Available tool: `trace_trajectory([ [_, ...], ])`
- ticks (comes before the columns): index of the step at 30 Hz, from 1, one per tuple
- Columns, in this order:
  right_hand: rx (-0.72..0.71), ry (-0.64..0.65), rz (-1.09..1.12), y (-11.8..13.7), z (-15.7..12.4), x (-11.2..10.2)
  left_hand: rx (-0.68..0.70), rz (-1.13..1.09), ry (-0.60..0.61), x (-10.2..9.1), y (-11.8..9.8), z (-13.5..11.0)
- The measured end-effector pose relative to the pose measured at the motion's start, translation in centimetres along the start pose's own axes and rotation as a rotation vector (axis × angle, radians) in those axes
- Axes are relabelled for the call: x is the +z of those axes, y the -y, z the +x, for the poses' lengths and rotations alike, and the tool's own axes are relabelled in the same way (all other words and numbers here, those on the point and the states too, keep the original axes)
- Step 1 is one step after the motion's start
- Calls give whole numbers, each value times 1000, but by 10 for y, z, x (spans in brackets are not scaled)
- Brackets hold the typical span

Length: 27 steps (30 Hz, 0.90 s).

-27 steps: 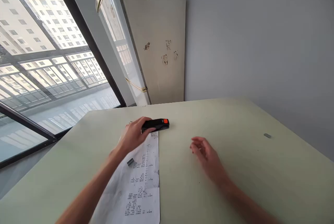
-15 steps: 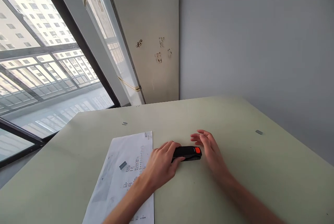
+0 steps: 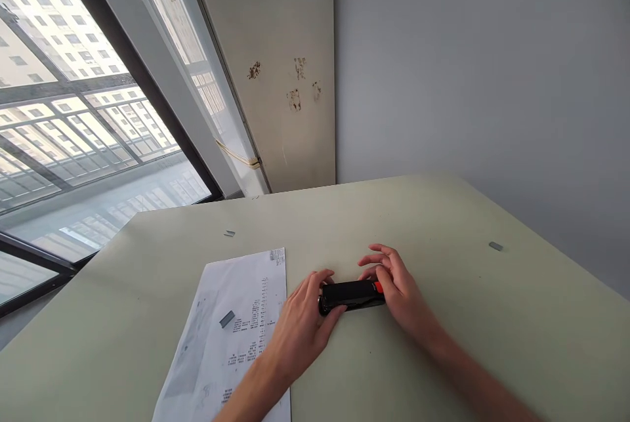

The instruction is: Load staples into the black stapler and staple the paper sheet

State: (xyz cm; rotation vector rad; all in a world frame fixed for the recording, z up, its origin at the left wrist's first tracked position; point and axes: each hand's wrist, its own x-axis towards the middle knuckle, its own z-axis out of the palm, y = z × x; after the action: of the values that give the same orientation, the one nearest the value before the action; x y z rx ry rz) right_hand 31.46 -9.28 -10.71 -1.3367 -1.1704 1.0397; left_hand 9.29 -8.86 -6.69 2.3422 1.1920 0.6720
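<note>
A black stapler (image 3: 350, 291) with a red patch at its right end lies across the table between my hands. My left hand (image 3: 306, 317) is closed round its left end, thumb along the near side and fingers at the far side. At the other end, my right hand (image 3: 396, 287) takes hold with the thumb over the red patch, partly covering it. Its upper fingers are bent and stand apart beyond the stapler. To the left lie printed sheets of paper (image 3: 216, 317), partly under my left forearm. A grey strip of staples (image 3: 227, 319) rests on the top sheet.
More small grey staple pieces lie at the back left (image 3: 230, 233) and on the right (image 3: 495, 246) of the pale green table (image 3: 423, 212). A worn refrigerator (image 3: 290, 140) stands behind the table, a window (image 3: 73, 113) at the left, a grey wall (image 3: 467, 67) at the right.
My right hand has come onto the red end of the stapler. My left hand has slid back to the stapler's left end, uncovering more of its body. The view has tilted down slightly.
</note>
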Motion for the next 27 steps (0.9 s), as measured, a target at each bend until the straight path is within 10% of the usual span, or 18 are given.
trace_trajectory([
  [27, -39, 121, -214, 0, 3, -10, -41, -50, -48, 0, 18, -18],
])
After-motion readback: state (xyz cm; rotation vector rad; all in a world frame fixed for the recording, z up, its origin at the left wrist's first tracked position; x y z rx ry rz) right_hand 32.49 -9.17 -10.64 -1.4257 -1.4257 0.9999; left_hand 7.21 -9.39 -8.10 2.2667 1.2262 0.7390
